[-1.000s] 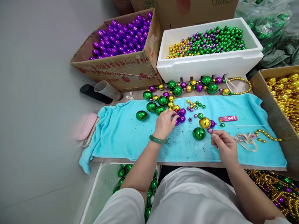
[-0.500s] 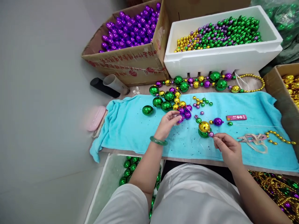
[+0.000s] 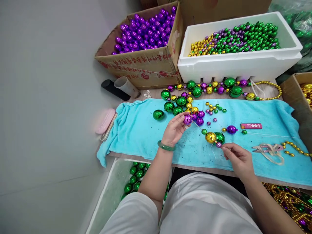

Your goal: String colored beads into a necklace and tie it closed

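Note:
My left hand [image 3: 175, 129], with a green bangle on its wrist, pinches a purple bead [image 3: 187, 120] just above the turquoise towel [image 3: 136, 130]. A thin thread runs from that bead to a small green bead [image 3: 204, 131], a gold ball [image 3: 210, 137] and a green ball [image 3: 220, 137]. My right hand [image 3: 237, 157] is closed in a pinch at the thread's end, by a small purple bead [image 3: 218, 145]. Loose green, gold and purple balls [image 3: 180, 105] lie just beyond my left hand.
A cardboard box of purple balls [image 3: 146, 35] and a white foam box of mixed small beads [image 3: 234, 42] stand at the back. A finished bead string [image 3: 219, 88] lies before them. A red-and-white packet [image 3: 251, 126], scissors [image 3: 266, 149], a gold bead strand [image 3: 294, 149] and a purple bead [image 3: 231, 129] lie right.
My left hand has picked a purple bead out of the pile and lifted it onto the thread. My right hand has stayed pinched at the thread's end; the camera view shifted slightly.

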{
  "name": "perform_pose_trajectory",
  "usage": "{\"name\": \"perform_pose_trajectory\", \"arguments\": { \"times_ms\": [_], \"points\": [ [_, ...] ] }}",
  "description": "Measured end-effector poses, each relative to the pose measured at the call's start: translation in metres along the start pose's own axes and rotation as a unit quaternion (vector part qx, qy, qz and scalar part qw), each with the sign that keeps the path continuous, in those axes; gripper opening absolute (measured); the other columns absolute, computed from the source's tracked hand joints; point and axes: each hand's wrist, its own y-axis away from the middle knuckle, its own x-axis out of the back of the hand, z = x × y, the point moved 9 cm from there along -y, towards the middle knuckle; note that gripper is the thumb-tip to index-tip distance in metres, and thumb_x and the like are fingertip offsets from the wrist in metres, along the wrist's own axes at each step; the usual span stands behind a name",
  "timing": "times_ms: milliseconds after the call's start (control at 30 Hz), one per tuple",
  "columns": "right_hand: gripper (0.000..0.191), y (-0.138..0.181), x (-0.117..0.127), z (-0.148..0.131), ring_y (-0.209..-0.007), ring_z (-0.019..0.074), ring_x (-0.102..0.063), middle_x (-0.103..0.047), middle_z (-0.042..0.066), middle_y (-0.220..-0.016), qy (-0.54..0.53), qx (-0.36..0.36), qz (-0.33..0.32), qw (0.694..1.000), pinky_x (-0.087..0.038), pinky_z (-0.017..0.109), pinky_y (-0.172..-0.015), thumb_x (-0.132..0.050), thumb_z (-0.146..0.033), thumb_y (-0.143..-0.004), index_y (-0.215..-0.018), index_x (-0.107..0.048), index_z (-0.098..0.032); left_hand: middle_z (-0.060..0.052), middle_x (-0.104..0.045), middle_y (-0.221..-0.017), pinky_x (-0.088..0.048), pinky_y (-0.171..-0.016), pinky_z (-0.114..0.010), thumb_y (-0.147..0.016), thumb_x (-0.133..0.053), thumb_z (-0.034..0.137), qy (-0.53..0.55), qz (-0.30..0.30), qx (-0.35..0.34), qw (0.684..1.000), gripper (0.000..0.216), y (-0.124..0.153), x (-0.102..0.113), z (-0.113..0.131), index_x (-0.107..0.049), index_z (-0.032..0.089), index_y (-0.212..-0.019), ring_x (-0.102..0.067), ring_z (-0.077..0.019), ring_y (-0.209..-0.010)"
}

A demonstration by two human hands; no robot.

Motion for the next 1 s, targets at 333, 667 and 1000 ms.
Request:
{"name": "perform_pose_trajectory", "arguments": {
  "times_ms": [333,667,1000],
  "points": [
    [0.017,-0.003,0.001,-0.004,-0.05,0.0105,-0.045,-0.053,-0.001,-0.055,0.037,0.013,-0.006,0.999,-0.039,0.023,-0.048,-0.065,-0.034,-0.078,-0.075,-0.069,-0.018,-0.005,-0.068,-0.101,-0.048,-0.081,-0.024,-0.065,-0.079,0.018,-0.061,-0.056,-0.066,0.994,0.048,0.008,-0.015,0.015,-0.064,0.02,-0.11,-0.062,-0.0131,-0.092],
    [0.015,-0.005,-0.005,0.006,-0.053,0.0107,-0.05,-0.055,-0.002,-0.057,0.005,0.026,-0.007,1.0,-0.042,0.023,-0.05,-0.065,-0.033,-0.08,-0.079,-0.069,-0.019,-0.005,-0.066,-0.107,-0.049,-0.084,-0.026,-0.064,-0.079,0.014,-0.103,-0.071,-0.131,0.984,0.058,0.025,-0.036,0.025,-0.059,0.025,-0.118,-0.06,-0.0171,-0.104],
    [0.014,-0.007,-0.007,0.012,-0.053,0.0102,-0.049,-0.054,-0.002,-0.057,-0.006,0.01,-0.019,1.0,-0.042,0.023,-0.051,-0.065,-0.032,-0.08,-0.079,-0.068,-0.018,-0.007,-0.064,-0.114,-0.049,-0.088,-0.027,-0.065,-0.079,0.013,-0.122,-0.08,-0.145,0.979,0.06,0.033,-0.039,0.027,-0.058,0.025,-0.12,-0.057,-0.0195,-0.111]
  ]
}}
